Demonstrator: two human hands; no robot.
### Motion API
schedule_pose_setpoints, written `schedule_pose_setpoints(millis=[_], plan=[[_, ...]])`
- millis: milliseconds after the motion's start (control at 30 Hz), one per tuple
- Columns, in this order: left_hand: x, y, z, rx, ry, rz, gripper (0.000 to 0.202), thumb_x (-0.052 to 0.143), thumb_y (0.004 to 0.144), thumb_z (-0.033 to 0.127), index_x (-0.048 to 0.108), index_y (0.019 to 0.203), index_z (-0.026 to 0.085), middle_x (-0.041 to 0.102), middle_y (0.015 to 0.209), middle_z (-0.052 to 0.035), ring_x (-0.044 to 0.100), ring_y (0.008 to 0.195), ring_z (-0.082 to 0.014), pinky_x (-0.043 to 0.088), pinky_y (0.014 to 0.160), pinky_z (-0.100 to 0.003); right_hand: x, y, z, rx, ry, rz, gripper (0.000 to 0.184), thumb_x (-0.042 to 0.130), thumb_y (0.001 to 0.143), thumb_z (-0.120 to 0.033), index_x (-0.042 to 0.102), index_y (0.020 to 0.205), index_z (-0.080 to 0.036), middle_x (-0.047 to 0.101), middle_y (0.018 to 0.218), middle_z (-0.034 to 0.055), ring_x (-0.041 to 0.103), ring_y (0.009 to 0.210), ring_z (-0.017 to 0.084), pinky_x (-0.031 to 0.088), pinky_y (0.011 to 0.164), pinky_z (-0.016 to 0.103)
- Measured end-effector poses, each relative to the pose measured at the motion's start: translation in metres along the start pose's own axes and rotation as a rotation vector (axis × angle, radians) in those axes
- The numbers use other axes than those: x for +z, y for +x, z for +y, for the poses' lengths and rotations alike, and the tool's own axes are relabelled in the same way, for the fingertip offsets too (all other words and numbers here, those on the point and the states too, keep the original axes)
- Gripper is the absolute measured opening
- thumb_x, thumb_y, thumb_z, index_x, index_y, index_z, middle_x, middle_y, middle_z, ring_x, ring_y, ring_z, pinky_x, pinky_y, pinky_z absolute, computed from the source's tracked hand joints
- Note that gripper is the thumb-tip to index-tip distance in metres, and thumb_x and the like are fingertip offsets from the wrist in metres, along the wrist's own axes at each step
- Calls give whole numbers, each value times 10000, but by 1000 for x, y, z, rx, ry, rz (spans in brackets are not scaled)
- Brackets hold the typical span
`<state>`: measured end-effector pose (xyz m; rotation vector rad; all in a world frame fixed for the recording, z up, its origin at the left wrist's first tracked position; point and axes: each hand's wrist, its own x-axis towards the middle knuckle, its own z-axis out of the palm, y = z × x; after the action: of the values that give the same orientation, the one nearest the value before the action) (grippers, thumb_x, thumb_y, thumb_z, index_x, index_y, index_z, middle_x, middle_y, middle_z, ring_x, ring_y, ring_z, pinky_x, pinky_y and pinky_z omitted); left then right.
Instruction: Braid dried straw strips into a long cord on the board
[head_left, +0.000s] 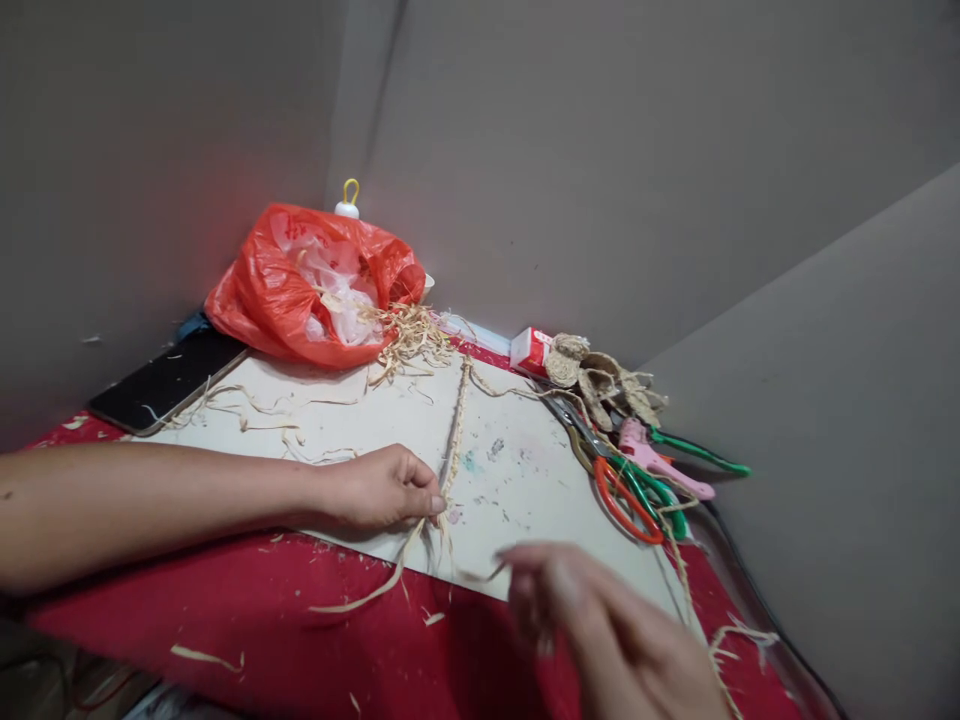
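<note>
A thin braid of pale straw-like fibre (457, 425) runs down the white board from a point near its back edge. My left hand (394, 490) pinches the lower end of this braid between thumb and fingers, and loose strands (382, 595) splay out below the grip. To the right and closer to me is my right hand (592, 620), smeared by motion with its fingers partly curled. One thin strand (480, 577) ends beside its fingertips; whether they grip it is unclear.
Fibre scraps (416, 340) spill from a red plastic bag (255, 290) at the back. A black phone (169, 380) lies left. Orange-handled scissors (626, 500), a pink glue gun (660, 460) and twine pieces (600, 375) crowd the right side. Red cloth (300, 620) lies under the white board (540, 480).
</note>
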<state>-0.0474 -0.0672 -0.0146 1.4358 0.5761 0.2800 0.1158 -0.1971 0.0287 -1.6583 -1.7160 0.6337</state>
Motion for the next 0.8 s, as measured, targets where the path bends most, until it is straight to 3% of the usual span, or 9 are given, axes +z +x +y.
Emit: schedule_pose_setpoints(millis=[33, 67, 200, 300, 400, 533, 633, 733, 800], plan=[[0, 0, 0, 0, -9, 1, 296, 555, 801, 402, 550, 681, 132, 352, 475, 79, 257, 450, -61, 174, 468, -214, -6, 6, 2, 134, 64, 119, 297, 442, 916, -423, 646, 970, -214, 671, 724, 42, 609, 633, 162, 457, 570, 234], [0, 0, 0, 2, -12, 0, 296, 556, 801, 402, 541, 674, 135, 350, 475, 80, 257, 449, -60, 174, 468, -213, -9, 13, 4, 222, 139, 135, 339, 487, 883, -469, 639, 1027, -203, 686, 804, 62, 617, 681, 175, 473, 604, 249], [-1, 0, -1, 34, 6, -2, 301, 559, 804, 400, 544, 667, 132, 338, 469, 85, 245, 452, -58, 175, 468, -210, 9, 37, 15, 440, 466, 3, 481, 604, 795, -521, 594, 1144, -191, 659, 1045, 98, 623, 838, 196, 494, 670, 276], [0, 0, -1, 65, -4, -1, 301, 552, 809, 382, 551, 657, 122, 420, 488, 63, 305, 470, -61, 234, 491, -203, 25, 42, 18, 521, 709, -162, 397, 629, 794, -489, 618, 1037, -176, 669, 881, 66, 617, 751, 161, 484, 651, 262], [2, -1, -1, 69, -40, -13, 308, 527, 820, 382, 537, 651, 125, 511, 539, 24, 393, 503, -76, 303, 526, -210, 33, 42, 18, 507, 808, -375, 337, 683, 756, -463, 615, 839, -144, 595, 599, 4, 535, 522, 104, 419, 520, 208], [2, -1, -2, 79, 48, 10, 270, 523, 811, 341, 547, 652, 124, 502, 557, 28, 401, 536, -83, 313, 534, -206, 36, 43, 21, 478, 768, -402, 346, 624, 804, -463, 532, 670, -158, 372, 460, -81, 235, 381, 45, 168, 373, 183], [-1, 0, -2, 86, 128, 32, 238, 539, 795, 306, 539, 636, 129, 447, 543, 53, 354, 531, -71, 289, 519, -194, 33, 44, 21, 404, 618, -393, 309, 584, 837, -446, 553, 735, -156, 419, 576, -49, 297, 496, 71, 243, 441, 186], [-5, -1, 1, 54, 142, -68, 230, 510, 819, 296, 542, 659, 135, 476, 558, 47, 344, 499, -64, 275, 485, -192, 28, 45, 21, 299, 418, -433, 326, 515, 876, -453, 579, 765, -154, 467, 673, -10, 379, 641, 114, 330, 567, 212], [-7, -1, 3, 34, 142, -130, 211, 493, 832, 286, 537, 683, 142, 478, 554, 44, 344, 484, -66, 270, 468, -192, 25, 45, 22, 306, 375, -485, 358, 478, 888, -471, 546, 721, -162, 408, 631, -25, 343, 606, 111, 306, 535, 210]])
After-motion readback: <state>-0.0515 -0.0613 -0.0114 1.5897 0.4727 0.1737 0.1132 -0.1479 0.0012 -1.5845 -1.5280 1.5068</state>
